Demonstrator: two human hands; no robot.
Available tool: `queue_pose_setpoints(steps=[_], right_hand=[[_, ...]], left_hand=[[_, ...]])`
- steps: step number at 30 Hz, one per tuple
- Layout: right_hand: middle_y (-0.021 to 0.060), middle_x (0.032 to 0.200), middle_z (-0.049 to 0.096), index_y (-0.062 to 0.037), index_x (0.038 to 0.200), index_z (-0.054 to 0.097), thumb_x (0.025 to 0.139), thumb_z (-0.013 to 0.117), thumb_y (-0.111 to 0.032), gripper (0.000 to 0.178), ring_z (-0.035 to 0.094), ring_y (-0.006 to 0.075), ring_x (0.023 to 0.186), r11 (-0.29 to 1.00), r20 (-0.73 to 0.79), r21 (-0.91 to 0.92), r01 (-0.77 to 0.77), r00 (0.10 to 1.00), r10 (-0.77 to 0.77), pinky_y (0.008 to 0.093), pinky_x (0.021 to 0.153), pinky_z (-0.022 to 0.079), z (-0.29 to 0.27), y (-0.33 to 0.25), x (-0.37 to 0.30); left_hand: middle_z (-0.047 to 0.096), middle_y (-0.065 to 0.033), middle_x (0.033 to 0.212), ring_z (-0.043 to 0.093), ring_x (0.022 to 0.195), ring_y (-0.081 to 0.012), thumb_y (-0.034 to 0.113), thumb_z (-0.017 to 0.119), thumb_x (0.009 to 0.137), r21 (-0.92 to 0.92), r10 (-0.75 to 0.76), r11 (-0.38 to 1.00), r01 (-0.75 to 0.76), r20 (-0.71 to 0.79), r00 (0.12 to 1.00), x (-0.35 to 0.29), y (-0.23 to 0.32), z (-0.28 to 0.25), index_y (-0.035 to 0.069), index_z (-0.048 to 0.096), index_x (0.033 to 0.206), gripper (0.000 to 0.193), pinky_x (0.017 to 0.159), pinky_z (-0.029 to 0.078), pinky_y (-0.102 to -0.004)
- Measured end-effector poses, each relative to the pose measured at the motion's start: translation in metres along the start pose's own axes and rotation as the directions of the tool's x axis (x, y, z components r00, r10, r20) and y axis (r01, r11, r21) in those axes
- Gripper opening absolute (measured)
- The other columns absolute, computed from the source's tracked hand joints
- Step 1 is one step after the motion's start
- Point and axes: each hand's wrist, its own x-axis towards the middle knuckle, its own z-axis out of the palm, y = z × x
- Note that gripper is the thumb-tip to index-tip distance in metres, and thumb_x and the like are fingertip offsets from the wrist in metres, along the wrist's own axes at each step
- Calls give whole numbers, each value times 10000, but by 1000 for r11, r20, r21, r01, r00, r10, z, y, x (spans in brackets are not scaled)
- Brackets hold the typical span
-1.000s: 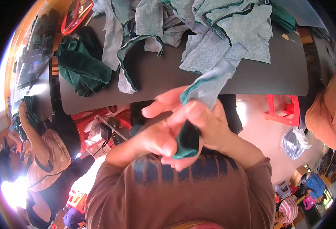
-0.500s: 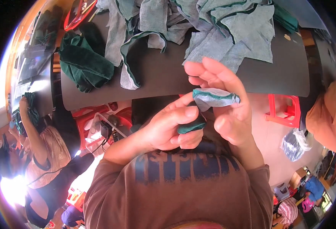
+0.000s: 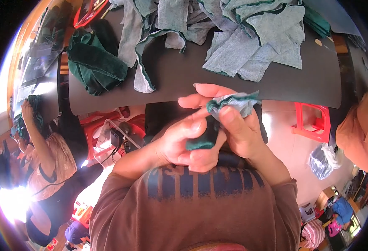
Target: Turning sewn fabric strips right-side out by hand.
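A small piece of dark green velvet cloth (image 3: 202, 140) with a pale grey-blue backing is held between my two hands, in front of my chest and short of the table's near edge. My left hand (image 3: 184, 144) is closed round its green lower part. At the upper end, my right hand (image 3: 242, 129) pinches the folded pale edge (image 3: 238, 100) between thumb and fingers. The green nap shows as a thin line along that edge. Part of the cloth is hidden by my fingers.
On the dark table (image 3: 171, 88) lie a heap of pale-backed green cloth pieces (image 3: 271, 37), a curved strip (image 3: 141, 71) and a green velvet bundle (image 3: 94, 62). A red tray (image 3: 89, 12) sits far left. A red stool (image 3: 313, 121) stands right; people (image 3: 50, 159) work on both sides.
My right hand has closed from spread fingers to a pinch on the cloth's upper edge. That edge is now more folded, and the cloth has tilted slightly.
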Motion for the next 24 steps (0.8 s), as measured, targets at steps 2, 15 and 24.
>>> queue_pose_setpoints(steps=[2,15,24], right_hand=[[231,1177,523,12,1283,402,912,515,-248,467,540,240,1065,994,35,-99,57,998,-53,347,888,452,-3,-1,1],[146,1105,574,20,1038,592,815,493,30,245,553,234,1025,794,153,-556,246,969,-193,311,875,421,-18,-27,-17],[90,864,585,-28,920,605,699,597,79,246,584,240,831,578,258,-721,382,922,-287,364,826,464,-19,-25,-14]], left_hand=[[420,13,469,387,364,-111,395,481,896,-31,-12,1000,8,-131,991,1,4,-2,39,496,839,362,384,354,-247],[589,-78,1050,534,1009,-171,56,696,729,565,-49,741,363,-494,868,-2,26,22,27,635,1002,282,911,372,-309],[429,-193,1240,389,1193,-299,72,701,685,985,245,25,168,-169,955,-8,22,30,20,663,878,203,987,278,-391]])
